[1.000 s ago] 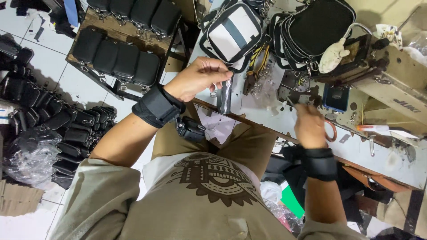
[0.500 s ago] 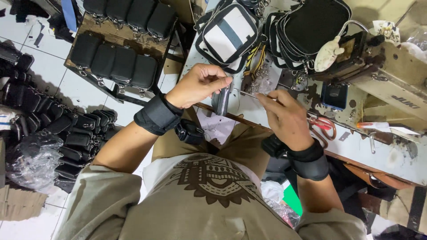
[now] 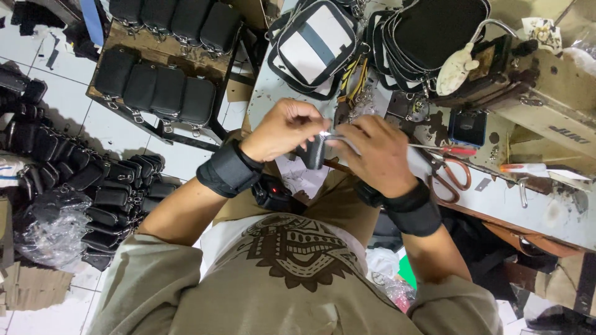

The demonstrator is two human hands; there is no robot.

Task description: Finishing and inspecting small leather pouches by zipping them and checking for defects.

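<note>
Both hands, left (image 3: 282, 130) and right (image 3: 372, 152), pinch a small black pouch (image 3: 313, 151) above the table (image 3: 534, 198) edge; a loosened grip could drop it.

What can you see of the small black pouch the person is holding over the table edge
The small black pouch looks like dark textured fabric or faux leather, narrow and roughly upright, mostly hidden by fingers. The left hand pinches its upper left side; the right hand meets it at the top, where a small silvery metal piece, perhaps a zipper pull, glints. It hangs in the air before the sewing table.
</note>
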